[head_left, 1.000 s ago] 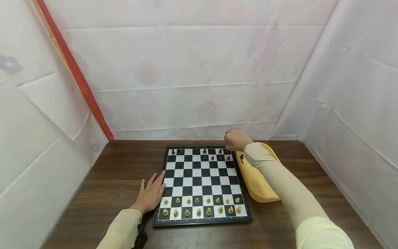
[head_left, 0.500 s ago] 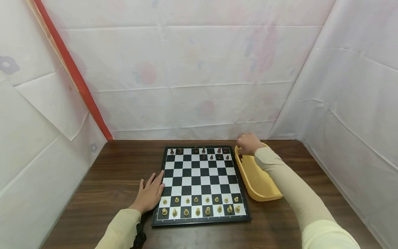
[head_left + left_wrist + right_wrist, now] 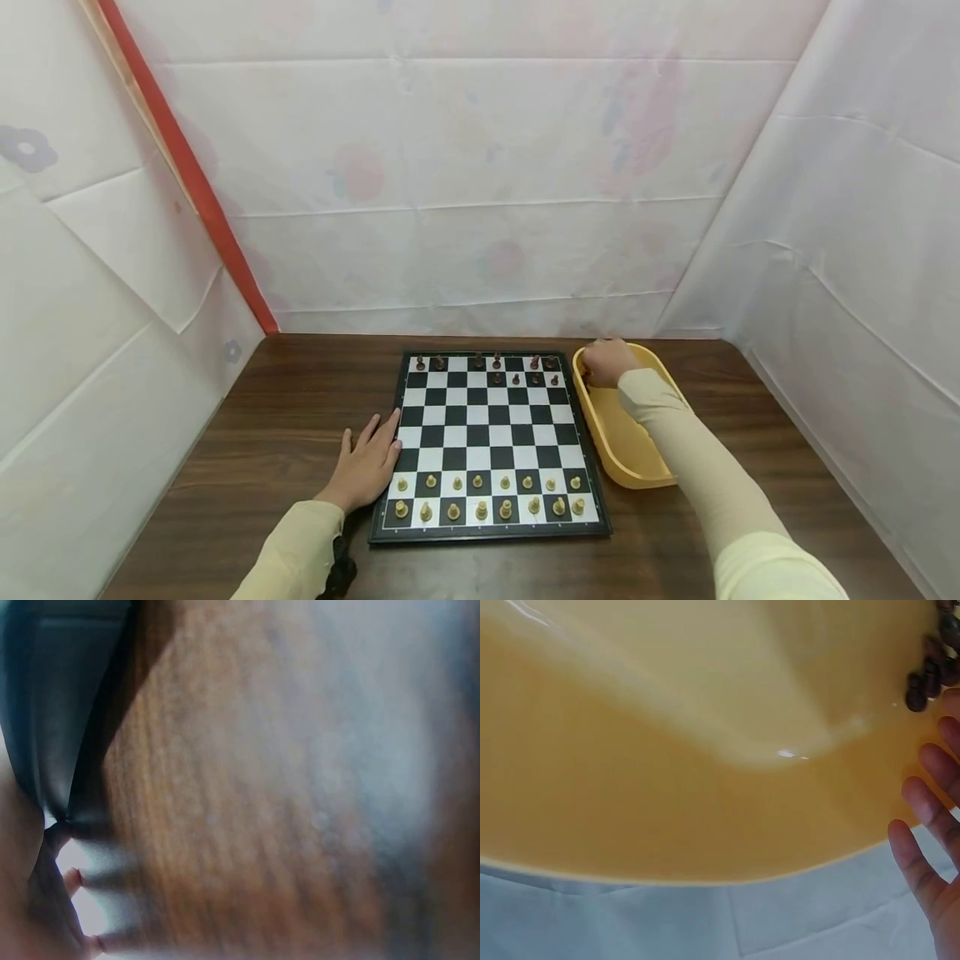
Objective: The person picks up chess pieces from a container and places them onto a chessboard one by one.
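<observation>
On a dark wooden table (image 3: pixel 247 433) walled in by pale floral cloth, a black-and-white chessboard (image 3: pixel 489 442) lies in front of me. My left hand (image 3: pixel 365 467) rests flat on the wood at the board's left edge, fingers straight and relaxed, the fingertips just touching the board's dark frame. It holds nothing. The left wrist view is badly blurred: only wood grain, a dark edge and part of my fingers (image 3: pixel 71 881) come through.

My right hand (image 3: pixel 604 363) reaches into the far end of a yellow oval tray (image 3: pixel 626 454) that sits just beside the board's right edge. In the right wrist view the tray's yellow inner wall (image 3: pixel 667 772) fills most of the picture. My fingers (image 3: pixel 922 855) appear loosely extended along the right border, close to a small cluster of dark brown chess pieces (image 3: pixel 930 671) lying in the tray. I cannot tell whether my fingertips pinch one of those pieces; the tips run out of the picture.

On the board, pale pieces (image 3: pixel 487 496) fill the two rows nearest me. Dark pieces (image 3: pixel 517 372) stand partly set out on the two far rows, with several squares there bare. A red strip (image 3: pixel 187 171) runs diagonally down the cloth wall at the left.
</observation>
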